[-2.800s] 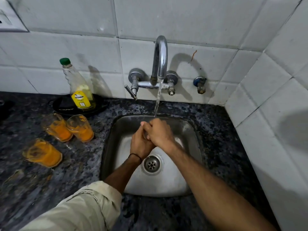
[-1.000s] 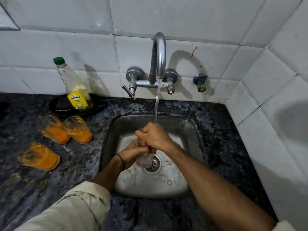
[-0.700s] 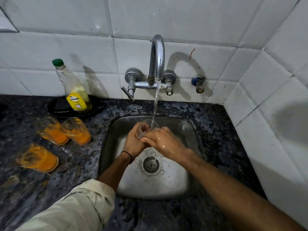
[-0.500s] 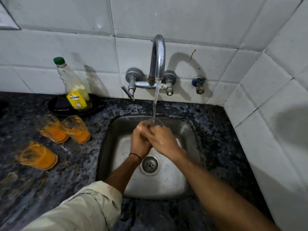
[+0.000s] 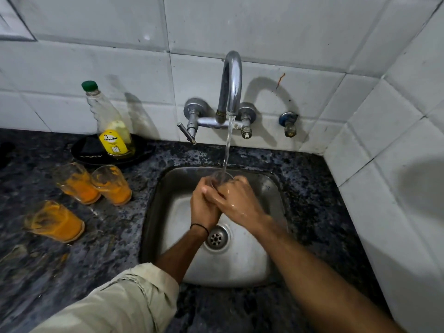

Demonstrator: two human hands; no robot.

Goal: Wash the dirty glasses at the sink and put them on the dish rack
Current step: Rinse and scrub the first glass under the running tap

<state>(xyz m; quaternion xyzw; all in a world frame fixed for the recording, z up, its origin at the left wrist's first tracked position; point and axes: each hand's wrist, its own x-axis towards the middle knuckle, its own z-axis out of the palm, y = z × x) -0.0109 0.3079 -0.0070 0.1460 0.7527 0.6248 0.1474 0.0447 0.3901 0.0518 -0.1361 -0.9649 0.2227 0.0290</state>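
Observation:
A clear glass [image 5: 221, 177] sits upright between both hands over the steel sink [image 5: 276, 188], its rim showing under the running stream from the tap [image 5: 231, 85]. My left hand [image 5: 204, 207] wraps its left side and my right hand [image 5: 236, 200], wet, wraps its right side; most of the glass is hidden by the fingers. Three dirty glasses with orange residue stand on the dark counter left of the sink: two together [image 5: 78, 183] [image 5: 111, 185] and one nearer [image 5: 54, 221].
A dish-soap bottle [image 5: 109, 126] with a green cap stands on a black dish [image 5: 89, 150] behind the dirty glasses. White tiled walls close the back and right. The sink drain [image 5: 217, 237] lies below my hands. No dish rack is in view.
A second ago the glass was held low near the drain, tipped downward. Both hands have raised it and turned it upright under the stream, where it stays now.

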